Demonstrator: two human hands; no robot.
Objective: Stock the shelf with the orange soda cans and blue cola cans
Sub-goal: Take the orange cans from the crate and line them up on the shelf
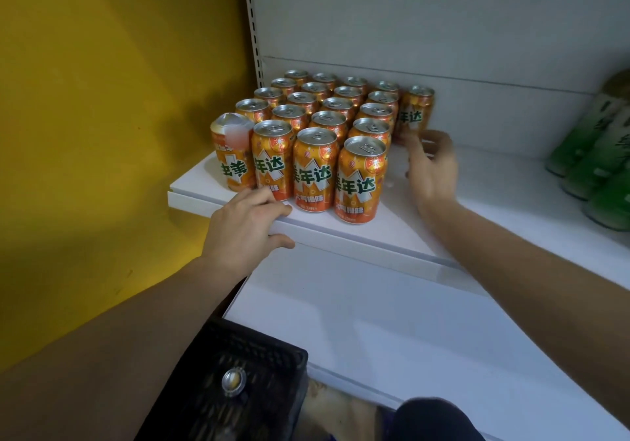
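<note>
Step in hand: seating a single orange soda can (415, 111) at the back right of the block, apparently starting a new column.
Right hand (430, 164): fingers loosely curled at the foot of that can, fingertips touching or just short of its base; motion blur, so I cannot tell whether it grips or has let go.
Left hand (246, 222): draped over the front lip of the shelf (341, 232), fingers together on top, thumb below the edge; holds nothing, seems to brace.
Orange block (320, 127): upright cans in tidy columns at the shelf's left end, labels facing out; the front-left can (232, 154) sits close to the side edge.
Blue cola cans: none in view.
Crate (238, 386): dark, below the left forearm; one can top (234, 381) shows inside.
Green bottles (600, 154): far right of the same shelf, well apart.
Technique note: push the can back until it touches its neighbour and lines up with the rear row, label forward, released upright; fill this column back to front.
Risk: a sweeping wrist could knock the front-right can (360, 181).
</note>
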